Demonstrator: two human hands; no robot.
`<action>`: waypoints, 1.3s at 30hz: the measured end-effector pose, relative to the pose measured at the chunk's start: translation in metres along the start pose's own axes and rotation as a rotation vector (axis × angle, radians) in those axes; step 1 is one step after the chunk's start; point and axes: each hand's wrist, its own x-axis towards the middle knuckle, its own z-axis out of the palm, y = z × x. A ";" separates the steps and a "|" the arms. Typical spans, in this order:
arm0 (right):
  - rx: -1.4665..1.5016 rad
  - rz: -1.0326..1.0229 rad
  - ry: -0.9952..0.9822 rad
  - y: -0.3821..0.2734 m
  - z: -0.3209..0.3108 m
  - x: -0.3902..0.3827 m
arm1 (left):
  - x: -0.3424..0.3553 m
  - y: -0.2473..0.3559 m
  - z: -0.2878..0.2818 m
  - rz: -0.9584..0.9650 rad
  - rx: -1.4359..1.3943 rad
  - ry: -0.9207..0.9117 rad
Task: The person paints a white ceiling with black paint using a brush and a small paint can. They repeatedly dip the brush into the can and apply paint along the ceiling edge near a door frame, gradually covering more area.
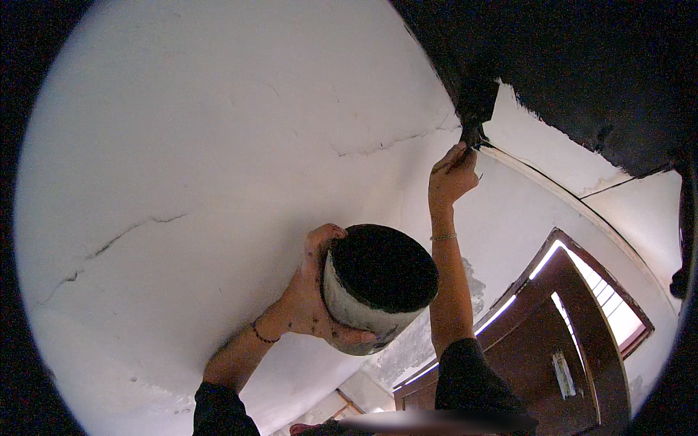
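Note:
My left hand [307,294], spotted with dark paint, is wrapped round a pale paint bucket [355,304] from its left side and underneath. The bucket's mouth is tilted toward me and looks black inside, so how full it is cannot be made out. Higher up, my right hand [453,176] is raised with its fingers closed on the handle of a paintbrush [476,109]. The dark bristle end of the brush lies at the corner where the white surface meets the black-painted surface [582,80]. Its outline partly merges with the black behind it.
A large white wall [218,109] with thin cracks fills the left side. An unpainted white strip [538,127] borders the black area along a ragged edge. At the lower right are a brown wooden door [523,349] and a bright barred window [607,291].

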 end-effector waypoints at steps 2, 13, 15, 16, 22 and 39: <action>-0.040 -0.213 0.005 -0.015 0.005 0.009 | 0.001 -0.002 0.001 0.043 -0.001 -0.013; -0.335 -0.052 -0.127 0.078 0.005 0.006 | -0.003 -0.014 0.007 -0.020 -0.180 -0.013; -0.288 -0.036 -0.060 0.104 -0.002 -0.009 | -0.002 -0.014 0.008 -0.012 -0.158 -0.018; -0.309 -0.013 -0.040 0.114 -0.006 -0.014 | -0.002 -0.014 0.008 -0.011 -0.148 -0.023; 0.472 0.843 -0.157 0.118 -0.005 0.014 | 0.000 -0.008 0.007 -0.008 -0.171 0.005; 0.595 0.668 -0.191 0.063 -0.012 0.005 | -0.003 0.001 -0.002 0.065 0.143 -0.030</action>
